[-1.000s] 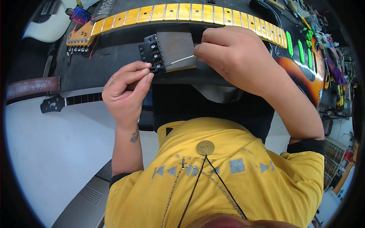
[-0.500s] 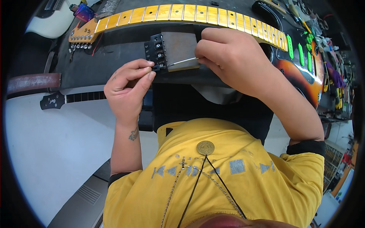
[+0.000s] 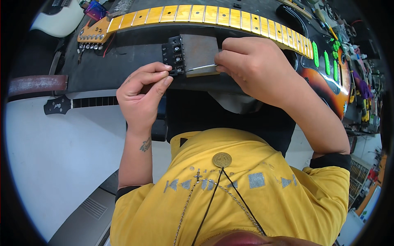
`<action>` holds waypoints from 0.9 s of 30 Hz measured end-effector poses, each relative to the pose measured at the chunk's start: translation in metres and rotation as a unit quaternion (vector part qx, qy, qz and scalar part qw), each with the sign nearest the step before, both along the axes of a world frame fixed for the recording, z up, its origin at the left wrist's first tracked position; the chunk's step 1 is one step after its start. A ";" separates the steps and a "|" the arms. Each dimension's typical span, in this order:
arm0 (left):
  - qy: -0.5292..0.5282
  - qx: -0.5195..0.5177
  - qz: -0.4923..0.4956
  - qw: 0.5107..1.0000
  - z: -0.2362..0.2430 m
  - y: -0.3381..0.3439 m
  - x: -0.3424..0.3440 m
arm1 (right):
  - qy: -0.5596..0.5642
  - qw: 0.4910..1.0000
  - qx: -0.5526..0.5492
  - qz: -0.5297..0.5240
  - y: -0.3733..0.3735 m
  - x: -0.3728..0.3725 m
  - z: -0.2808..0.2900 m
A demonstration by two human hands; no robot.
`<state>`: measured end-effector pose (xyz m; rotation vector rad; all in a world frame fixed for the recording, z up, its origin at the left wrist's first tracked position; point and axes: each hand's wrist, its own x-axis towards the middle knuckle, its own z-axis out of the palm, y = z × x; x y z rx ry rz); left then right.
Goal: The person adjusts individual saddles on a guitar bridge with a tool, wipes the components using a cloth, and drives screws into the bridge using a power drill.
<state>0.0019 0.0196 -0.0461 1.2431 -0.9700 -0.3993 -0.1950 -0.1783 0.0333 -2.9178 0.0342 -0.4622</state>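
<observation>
A black guitar bridge (image 3: 173, 53) with chrome screws lies along the left side of a dull metal block (image 3: 201, 51). My left hand (image 3: 143, 92) pinches a small black piece (image 3: 174, 72) at the bridge's lower end. My right hand (image 3: 256, 69) is closed on a slim steel screwdriver (image 3: 202, 67), whose tip reaches the bridge's lower right edge. A detached maple guitar neck (image 3: 197, 14) with tuners lies just behind them. The fingertips of my right hand curl out of sight.
A sunburst guitar body (image 3: 340, 96) with green pickups lies at the right, near cluttered tools (image 3: 332, 28). At the upper left are a white guitar body (image 3: 52, 20) and a purple-blue device (image 3: 94, 12). A dark headstock (image 3: 56, 105) shows below the workbench (image 3: 115, 69).
Both my hands, the bridge and the metal block appear shifted slightly right in the picture, along with the neck behind them. The grips on the black piece and screwdriver stay the same.
</observation>
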 end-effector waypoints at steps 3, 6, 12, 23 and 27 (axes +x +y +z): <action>0.003 0.003 0.003 1.000 0.001 -0.001 -0.002 | -0.007 1.000 -0.028 0.005 0.000 0.001 0.000; 0.001 0.004 0.012 1.000 0.000 -0.001 -0.003 | -0.010 0.998 -0.059 0.007 0.001 0.001 -0.001; 0.000 0.005 0.030 1.000 -0.002 -0.001 -0.004 | -0.042 0.997 -0.059 0.009 0.002 0.001 0.001; -0.004 0.005 0.027 1.000 -0.002 0.000 -0.004 | -0.060 0.994 -0.082 0.035 0.004 0.009 -0.001; 0.014 0.020 0.020 1.000 0.000 0.002 -0.004 | -0.012 0.996 -0.081 0.025 0.003 0.010 0.000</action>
